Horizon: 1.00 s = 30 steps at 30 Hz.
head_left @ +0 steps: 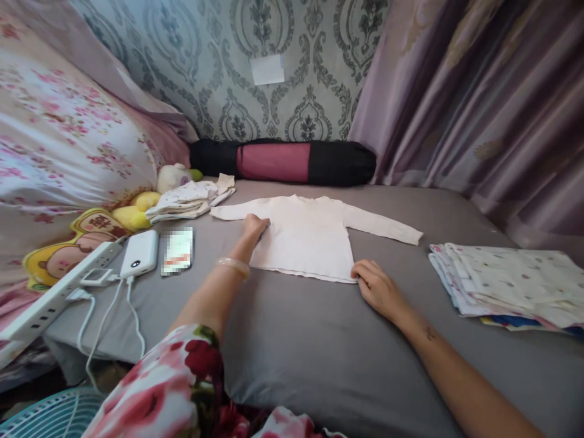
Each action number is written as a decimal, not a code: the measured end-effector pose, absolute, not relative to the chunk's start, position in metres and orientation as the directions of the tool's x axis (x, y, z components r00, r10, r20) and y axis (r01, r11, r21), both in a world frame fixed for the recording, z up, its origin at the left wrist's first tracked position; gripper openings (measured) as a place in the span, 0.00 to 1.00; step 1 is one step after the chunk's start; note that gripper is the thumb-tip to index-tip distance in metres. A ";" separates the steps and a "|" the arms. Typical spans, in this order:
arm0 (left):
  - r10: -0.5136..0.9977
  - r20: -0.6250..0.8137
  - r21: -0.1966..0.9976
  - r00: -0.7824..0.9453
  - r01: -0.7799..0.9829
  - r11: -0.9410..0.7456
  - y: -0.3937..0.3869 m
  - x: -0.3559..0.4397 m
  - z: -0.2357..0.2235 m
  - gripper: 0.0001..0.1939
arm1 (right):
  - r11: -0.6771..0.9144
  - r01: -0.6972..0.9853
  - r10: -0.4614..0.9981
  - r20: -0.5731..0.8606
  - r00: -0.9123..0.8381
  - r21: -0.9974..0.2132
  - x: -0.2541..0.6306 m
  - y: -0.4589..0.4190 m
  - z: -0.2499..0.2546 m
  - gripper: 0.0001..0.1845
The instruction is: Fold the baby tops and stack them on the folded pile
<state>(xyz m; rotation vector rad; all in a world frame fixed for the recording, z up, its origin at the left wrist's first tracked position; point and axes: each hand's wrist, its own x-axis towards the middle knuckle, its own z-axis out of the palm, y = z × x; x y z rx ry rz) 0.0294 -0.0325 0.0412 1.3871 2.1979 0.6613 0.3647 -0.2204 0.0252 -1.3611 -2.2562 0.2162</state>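
Observation:
A small white long-sleeved shirt lies flat on the grey bed sheet with both sleeves spread out. My left hand rests on the shirt's left shoulder, near the armpit, fingers curled down onto the cloth. A pale bangle sits on that wrist. My right hand lies at the shirt's lower right hem corner, fingers bent and touching the edge of the cloth.
A stack of folded printed cloths sits at the right. A small pile of baby clothes lies at the back left, beside plush toys. A power bank, phone and power strip lie left. A black-and-pink bolster lines the wall.

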 end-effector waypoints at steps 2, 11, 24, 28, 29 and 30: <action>0.885 -0.111 0.573 -0.453 0.698 0.429 -0.023 0.036 0.040 0.17 | 0.484 0.795 0.867 0.328 -0.376 -0.366 0.363 -0.222 0.026 0.13; 0.843 -0.143 0.537 -0.518 0.675 0.506 -0.007 0.049 0.041 0.22 | 0.481 0.807 0.866 0.331 -0.375 -0.344 0.358 -0.225 0.029 0.13; 0.957 0.186 0.269 -0.221 0.949 0.167 -0.027 0.057 0.031 0.21 | 0.455 0.807 0.883 0.311 -0.352 -0.376 0.357 -0.229 0.033 0.13; 0.980 0.157 0.253 -0.127 0.964 0.084 -0.035 0.053 0.034 0.20 | 0.448 0.815 0.886 0.310 -0.347 -0.369 0.356 -0.229 0.033 0.14; 0.984 0.136 0.254 -0.115 0.964 0.078 -0.036 0.052 0.036 0.20 | 0.446 0.817 0.886 0.305 -0.348 -0.364 0.356 -0.229 0.034 0.14; 0.987 0.118 0.253 -0.106 0.965 0.073 -0.037 0.051 0.037 0.20 | 0.445 0.820 0.887 0.302 -0.349 -0.360 0.356 -0.229 0.034 0.14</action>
